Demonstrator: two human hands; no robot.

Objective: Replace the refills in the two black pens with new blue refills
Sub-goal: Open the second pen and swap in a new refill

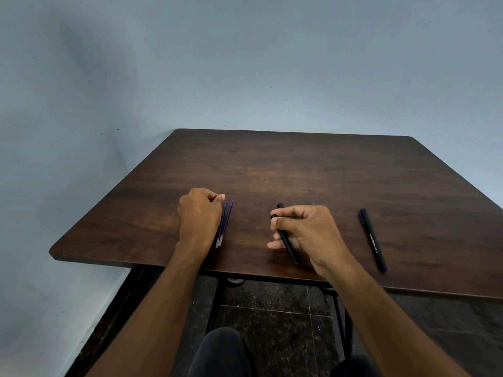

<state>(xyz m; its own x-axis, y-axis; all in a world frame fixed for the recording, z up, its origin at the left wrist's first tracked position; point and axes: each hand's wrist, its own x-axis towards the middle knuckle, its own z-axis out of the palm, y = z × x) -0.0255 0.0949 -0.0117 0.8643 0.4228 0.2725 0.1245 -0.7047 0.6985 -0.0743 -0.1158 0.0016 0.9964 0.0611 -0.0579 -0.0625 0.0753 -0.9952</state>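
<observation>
Two thin blue refills [225, 223] lie side by side on the dark wooden table [299, 170], left of centre. My left hand [200, 213] rests on them with its fingers curled; whether it grips one cannot be told. My right hand [302, 229] holds a black pen [285, 238] just above the table, thumb and forefinger pinching its upper end, tip pointing toward me. A second black pen [373, 239] with white lettering lies alone on the table to the right, apart from both hands.
The table's near edge [245, 273] runs just in front of my wrists. A pale blue wall [245, 63] stands behind and to the left. Below are black table legs [215, 303], a tiled floor and my knees.
</observation>
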